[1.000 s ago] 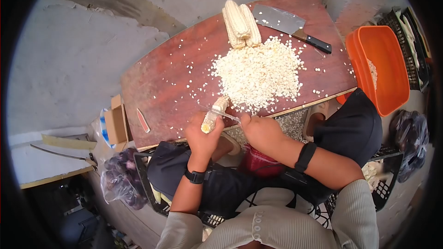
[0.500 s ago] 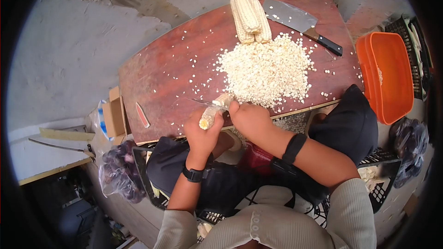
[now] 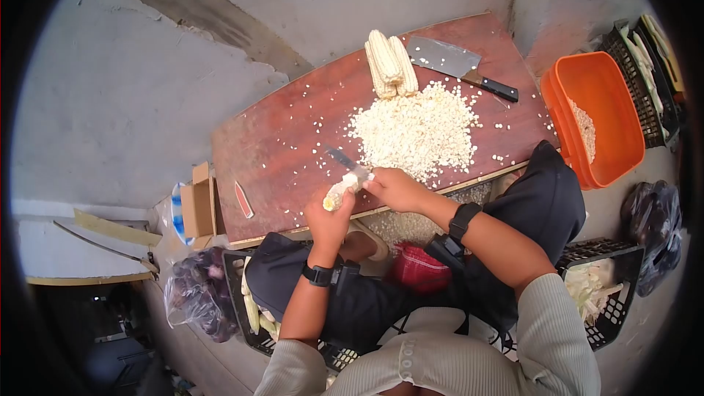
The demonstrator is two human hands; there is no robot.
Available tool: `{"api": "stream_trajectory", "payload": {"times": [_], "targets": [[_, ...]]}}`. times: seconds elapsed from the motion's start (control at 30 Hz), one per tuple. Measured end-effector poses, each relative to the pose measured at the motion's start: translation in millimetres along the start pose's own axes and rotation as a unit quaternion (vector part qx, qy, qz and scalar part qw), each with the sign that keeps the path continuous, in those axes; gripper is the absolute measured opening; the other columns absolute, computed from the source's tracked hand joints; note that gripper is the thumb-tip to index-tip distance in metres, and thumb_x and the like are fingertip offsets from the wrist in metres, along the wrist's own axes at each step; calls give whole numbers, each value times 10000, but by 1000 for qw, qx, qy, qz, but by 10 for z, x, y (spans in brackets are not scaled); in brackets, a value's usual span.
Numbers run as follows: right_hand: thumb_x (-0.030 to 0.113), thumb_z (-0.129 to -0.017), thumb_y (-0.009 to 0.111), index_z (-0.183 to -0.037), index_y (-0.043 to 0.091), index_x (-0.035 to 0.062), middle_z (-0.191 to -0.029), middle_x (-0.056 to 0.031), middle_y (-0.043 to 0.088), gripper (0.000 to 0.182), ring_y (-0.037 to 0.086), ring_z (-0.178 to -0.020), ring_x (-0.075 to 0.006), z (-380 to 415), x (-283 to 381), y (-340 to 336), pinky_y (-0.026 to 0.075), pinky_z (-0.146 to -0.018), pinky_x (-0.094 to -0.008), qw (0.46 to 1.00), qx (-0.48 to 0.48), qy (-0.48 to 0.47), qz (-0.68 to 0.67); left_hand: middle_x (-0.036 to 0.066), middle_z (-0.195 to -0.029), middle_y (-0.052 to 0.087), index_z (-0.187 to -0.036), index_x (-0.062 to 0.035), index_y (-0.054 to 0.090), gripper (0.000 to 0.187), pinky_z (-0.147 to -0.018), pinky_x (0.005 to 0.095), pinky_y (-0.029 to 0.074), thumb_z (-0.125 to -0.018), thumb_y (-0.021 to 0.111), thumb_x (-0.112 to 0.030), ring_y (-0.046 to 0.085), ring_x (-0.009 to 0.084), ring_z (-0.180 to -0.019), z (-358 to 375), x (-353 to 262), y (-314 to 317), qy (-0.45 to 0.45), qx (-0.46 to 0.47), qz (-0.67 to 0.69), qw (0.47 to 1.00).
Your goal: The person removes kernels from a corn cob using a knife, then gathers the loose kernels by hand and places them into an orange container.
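My left hand (image 3: 328, 218) is closed around the lower end of a corn cob (image 3: 340, 192), near the front edge of the red-brown board (image 3: 279, 147). A small knife (image 3: 340, 157) lies across the cob's upper end, its blade pointing up and left. Its handle is hidden in my closed right hand (image 3: 394, 188). Just beyond my hands a heap of loose white kernels (image 3: 414, 128) is spread on the board. Several whole cobs (image 3: 390, 64) are stacked behind the heap. Right of them rests a cleaver (image 3: 458, 64) with a black handle.
An orange tub (image 3: 612, 117) with some kernels stands at the right, beside a black crate (image 3: 636, 88). A cardboard box (image 3: 196, 209) and a plastic bag of dark produce (image 3: 202, 290) are at the left. Another crate (image 3: 609, 315) holds husks at lower right.
The whole view has shifted, with the board's back edge now lower in the frame. The knife blade has turned more upward from the cob, and both hands keep their hold.
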State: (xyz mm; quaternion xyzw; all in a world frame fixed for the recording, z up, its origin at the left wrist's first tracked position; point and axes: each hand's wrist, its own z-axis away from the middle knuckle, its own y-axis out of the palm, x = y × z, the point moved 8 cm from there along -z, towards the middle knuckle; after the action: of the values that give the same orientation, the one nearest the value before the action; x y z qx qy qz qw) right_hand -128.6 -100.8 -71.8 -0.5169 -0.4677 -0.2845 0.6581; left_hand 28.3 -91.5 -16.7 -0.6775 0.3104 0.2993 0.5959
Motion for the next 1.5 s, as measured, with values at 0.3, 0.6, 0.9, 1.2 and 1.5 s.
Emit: {"api": "stream_trajectory", "payload": {"times": [0.3,0.6,0.9,1.2,1.5], "targets": [[204,-932,489,-915,506,18,-736,-180,640,188,645,-659,-372,501,374,-131,518,-599,-469,967,-27,-1,255,163,-739,664,-843,24,668,229,-637,360,504,-763,726,-183,663,266,-677,49,-106,-12,15,6,-37,999],[80,-801,538,-845,491,21,-658,-133,607,88,648,-589,-282,649,258,-121,509,-475,-379,940,-99,-41,323,156,-738,677,-857,24,677,236,-630,353,507,-774,718,-194,671,257,-672,21,-263,25,-1,44,-33,999],[80,-777,556,-821,482,36,-616,-100,589,97,634,-541,-263,437,255,-31,493,-429,-372,943,-93,-20,318,187,-754,659,-858,20,679,229,-644,366,504,-767,713,-187,657,313,-688,-94,-353,60,11,93,-86,992],[87,-813,547,-845,504,16,-659,-136,616,89,654,-604,-286,211,169,13,512,-479,-398,953,-43,-11,299,196,-765,654,-846,14,676,214,-658,387,504,-760,715,-178,646,355,-715,-150,-341,74,5,85,-67,994],[96,-854,503,-921,544,-20,-794,-223,663,140,675,-752,-370,94,27,30,532,-639,-451,972,37,63,225,204,-777,639,-836,10,650,207,-637,419,492,-750,713,-168,632,370,-704,49,-480,154,91,51,-67,992]]}}
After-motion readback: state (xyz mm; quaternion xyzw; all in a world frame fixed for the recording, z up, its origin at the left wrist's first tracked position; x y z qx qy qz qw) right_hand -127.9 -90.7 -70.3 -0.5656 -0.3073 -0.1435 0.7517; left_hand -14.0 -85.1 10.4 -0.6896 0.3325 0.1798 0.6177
